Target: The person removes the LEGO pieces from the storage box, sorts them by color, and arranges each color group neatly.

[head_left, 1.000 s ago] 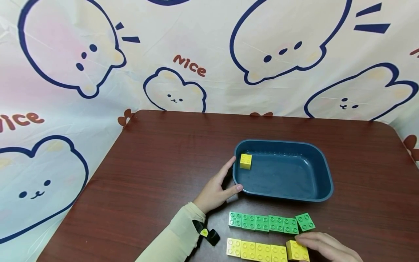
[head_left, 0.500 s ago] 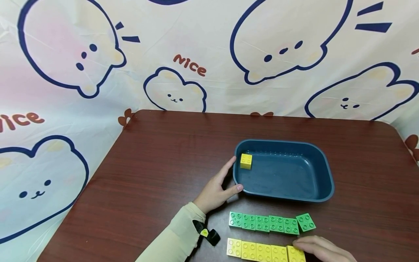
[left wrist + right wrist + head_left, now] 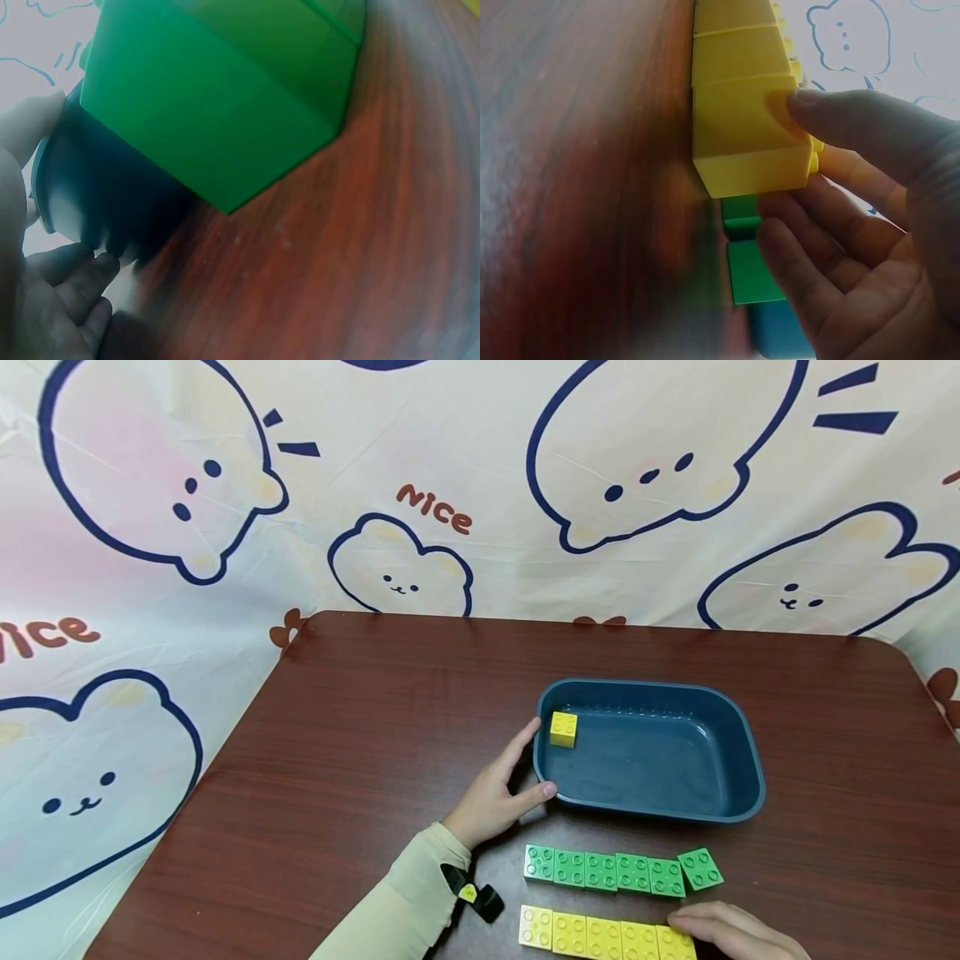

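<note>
My left hand (image 3: 487, 802) rests against the left end of a blue tray (image 3: 738, 777), thumb at the near corner of the rim, index finger straight along the outer wall. In the left wrist view the other fingers (image 3: 82, 289) lie low by the wall. One yellow block (image 3: 563, 730) sits inside the tray at its left end. My right hand (image 3: 738, 931) pinches the right-end yellow block (image 3: 742, 124) of a row between thumb and fingers; the block stands flush with its neighbour. The rest of the yellow row (image 3: 587, 935) runs left along the near table.
Between tray and yellow row lies a row of several green blocks (image 3: 601, 871), its right-end block (image 3: 701, 869) turned askew. The brown table (image 3: 390, 693) reaches back to a cartoon-printed cloth (image 3: 487, 460). A black strap device (image 3: 480, 897) sits on the left sleeve.
My right hand has moved left with the yellow block, closing the gap to the row and bringing it into line. My left hand and the tray have stayed in place.
</note>
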Tool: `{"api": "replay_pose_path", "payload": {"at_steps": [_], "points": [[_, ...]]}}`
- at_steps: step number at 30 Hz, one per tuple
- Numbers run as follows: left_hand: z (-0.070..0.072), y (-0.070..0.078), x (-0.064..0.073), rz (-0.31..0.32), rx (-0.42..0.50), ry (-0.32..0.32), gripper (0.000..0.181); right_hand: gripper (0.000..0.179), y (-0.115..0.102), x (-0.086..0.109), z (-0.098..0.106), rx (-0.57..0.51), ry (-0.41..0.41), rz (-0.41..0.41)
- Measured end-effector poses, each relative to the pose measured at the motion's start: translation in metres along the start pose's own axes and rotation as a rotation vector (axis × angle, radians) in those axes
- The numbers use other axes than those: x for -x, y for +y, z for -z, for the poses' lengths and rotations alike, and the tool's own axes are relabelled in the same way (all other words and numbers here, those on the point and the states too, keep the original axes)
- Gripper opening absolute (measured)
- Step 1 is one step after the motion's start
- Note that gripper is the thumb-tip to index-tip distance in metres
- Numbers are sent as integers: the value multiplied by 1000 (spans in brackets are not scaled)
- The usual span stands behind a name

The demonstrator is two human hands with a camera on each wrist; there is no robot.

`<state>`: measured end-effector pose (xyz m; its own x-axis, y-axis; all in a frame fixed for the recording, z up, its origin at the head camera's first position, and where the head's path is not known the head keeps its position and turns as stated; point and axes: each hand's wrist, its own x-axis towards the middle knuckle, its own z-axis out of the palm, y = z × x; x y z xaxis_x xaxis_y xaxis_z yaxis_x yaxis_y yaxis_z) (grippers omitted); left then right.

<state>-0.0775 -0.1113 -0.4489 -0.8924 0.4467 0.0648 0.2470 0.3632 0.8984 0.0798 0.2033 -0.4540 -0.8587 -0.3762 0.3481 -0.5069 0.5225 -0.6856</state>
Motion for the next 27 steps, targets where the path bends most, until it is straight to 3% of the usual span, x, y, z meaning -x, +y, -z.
{"api": "replay_pose_path", "payload": {"at_steps": [12,16,22,27], "points": [[0,0,0,-1,-1,2,84,57,3,0,2,-46,29,56],[0,0,0,7,4,1,83,57,-4,-5,7,-63,21,26],[0,0,0,12,1,0,83,53,-29,-19,11,67,109,-128],[-1,0,0,7,5,1,83,58,-35,-28,15,145,138,-80]]}}
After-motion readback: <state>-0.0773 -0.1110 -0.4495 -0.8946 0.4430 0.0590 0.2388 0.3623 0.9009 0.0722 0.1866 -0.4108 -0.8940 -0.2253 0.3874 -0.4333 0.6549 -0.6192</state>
